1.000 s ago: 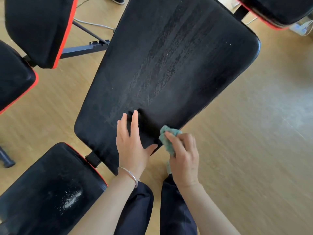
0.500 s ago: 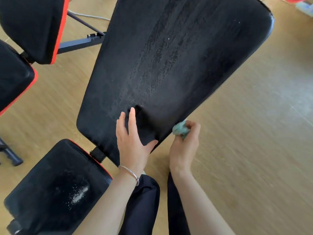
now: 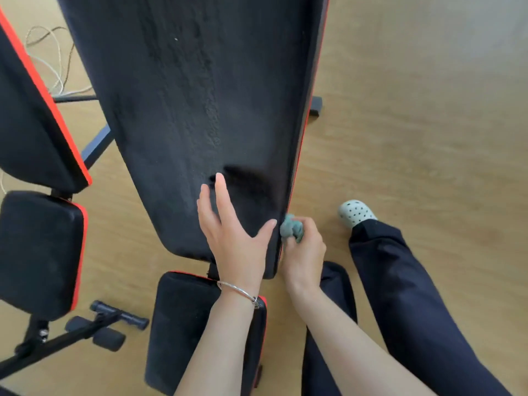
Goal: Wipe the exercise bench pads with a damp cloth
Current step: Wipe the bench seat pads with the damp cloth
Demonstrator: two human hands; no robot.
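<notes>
A long black back pad [image 3: 194, 104] with red piping runs up the middle of the view, streaked with damp marks. My left hand [image 3: 234, 232] rests flat on its near end, fingers straight and thumb spread toward the right edge. My right hand [image 3: 303, 252] grips a bunched teal cloth [image 3: 291, 228] and holds it against the pad's right side edge, low down. Below the back pad sits the black seat pad [image 3: 185, 324], partly hidden by my left forearm.
A second bench stands at the left, with its back pad [image 3: 31, 115] and seat pad [image 3: 40, 252], plus foam rollers [image 3: 120, 315] on a frame. White cables [image 3: 54, 70] lie on the wooden floor. My leg and a white clog [image 3: 355, 212] are at the right.
The view has swung so the back pad now runs straight up. My right hand with the cloth has dropped from the pad's top surface to its right side edge. My left hand stays flat.
</notes>
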